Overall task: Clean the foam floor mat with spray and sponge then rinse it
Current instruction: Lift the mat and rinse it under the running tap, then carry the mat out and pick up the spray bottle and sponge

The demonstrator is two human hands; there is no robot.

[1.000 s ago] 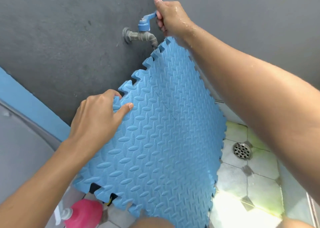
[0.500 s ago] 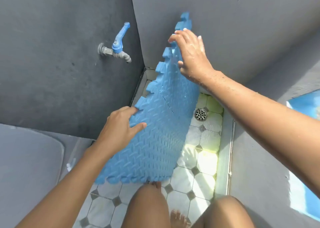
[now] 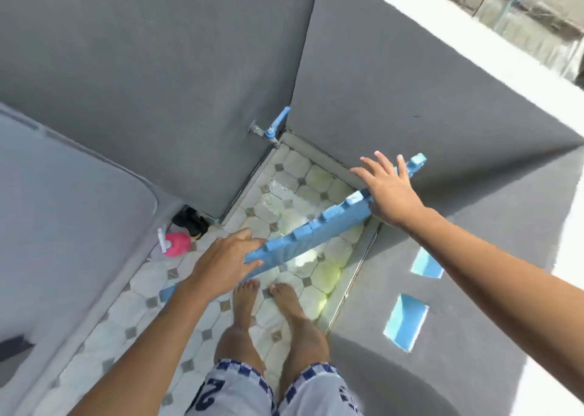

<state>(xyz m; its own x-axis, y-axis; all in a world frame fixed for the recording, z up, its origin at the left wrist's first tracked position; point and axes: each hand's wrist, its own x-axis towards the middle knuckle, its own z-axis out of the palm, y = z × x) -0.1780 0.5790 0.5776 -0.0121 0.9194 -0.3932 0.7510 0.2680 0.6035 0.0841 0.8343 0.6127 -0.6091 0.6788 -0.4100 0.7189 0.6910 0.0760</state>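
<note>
One blue foam mat [image 3: 319,230], seen edge-on, is gripped by the left hand [image 3: 226,262]; the right hand [image 3: 387,191] rests spread against it. One tap [image 3: 271,129], one partly hidden pink bottle [image 3: 177,245].

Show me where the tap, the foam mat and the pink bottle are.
tap [image 3: 272,130]: head view, on its blue handle base.
foam mat [image 3: 311,235]: head view, on the middle of its blue face.
pink bottle [image 3: 178,244]: head view, on its round pink body.
</note>
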